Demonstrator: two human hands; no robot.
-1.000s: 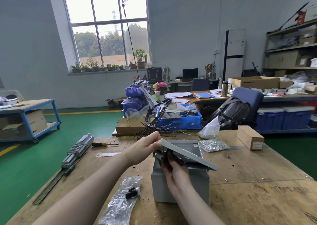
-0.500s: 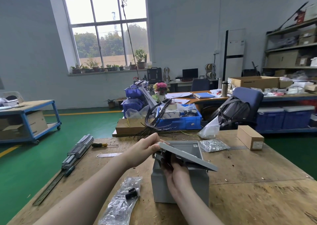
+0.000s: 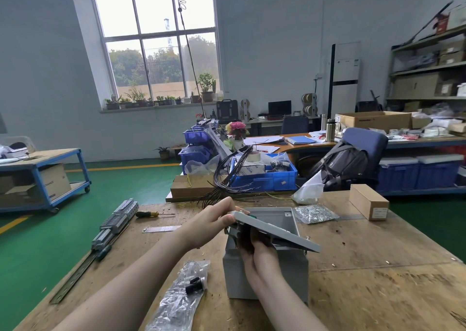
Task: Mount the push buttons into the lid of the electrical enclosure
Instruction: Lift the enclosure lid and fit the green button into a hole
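The grey enclosure box (image 3: 290, 275) stands open on the wooden bench. Above it the flat grey lid (image 3: 277, 231) is held tilted, its far left corner pinched by my left hand (image 3: 211, 224). A small green button top (image 3: 253, 215) shows at the lid's upper edge. My right hand (image 3: 259, 252) reaches up under the lid with its fingers curled around a dark part there; the fingertips and that part are mostly hidden. A clear plastic bag (image 3: 176, 303) holding a black push-button part (image 3: 195, 284) lies left of the box.
DIN rail with terminal blocks (image 3: 114, 223), a yellow screwdriver (image 3: 151, 214) and a steel ruler (image 3: 161, 229) lie at left. A bag of screws (image 3: 314, 213) and a cardboard box (image 3: 369, 202) sit at right. Black wires (image 3: 227, 184) and blue bins (image 3: 267, 176) are behind.
The lid has stayed tilted over the box with only slight shifts. My right hand's fingers keep working under it; the left hand keeps its pinch.
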